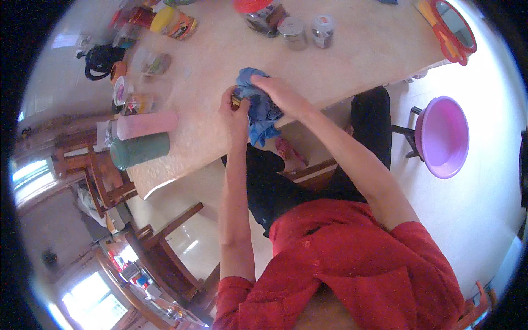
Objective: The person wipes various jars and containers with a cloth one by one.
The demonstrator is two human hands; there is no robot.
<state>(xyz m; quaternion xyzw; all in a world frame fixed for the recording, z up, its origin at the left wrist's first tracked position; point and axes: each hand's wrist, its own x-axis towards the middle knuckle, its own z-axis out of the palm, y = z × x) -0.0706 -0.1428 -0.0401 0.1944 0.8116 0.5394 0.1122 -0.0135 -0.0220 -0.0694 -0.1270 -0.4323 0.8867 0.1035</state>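
Both my hands meet over the near edge of the table (198, 74). My left hand (237, 113) grips a small object (235, 100) with a yellowish part; the fingers and a cloth hide most of it, so its kind cannot be told. A crumpled blue cloth (260, 107) is bunched against that object, its lower end hanging by the table edge. My right hand (282, 95) holds the cloth from above, with the thumb and fingers pressed on its upper part.
A pink cylindrical container (146, 125) and a green one (142, 150) lie at the left. A yellow-lidded jar (175, 24), clear jars (293, 33) and a red-framed mirror (456, 24) are farther back. A pink basin (443, 136) rests on a dark stool at the right.
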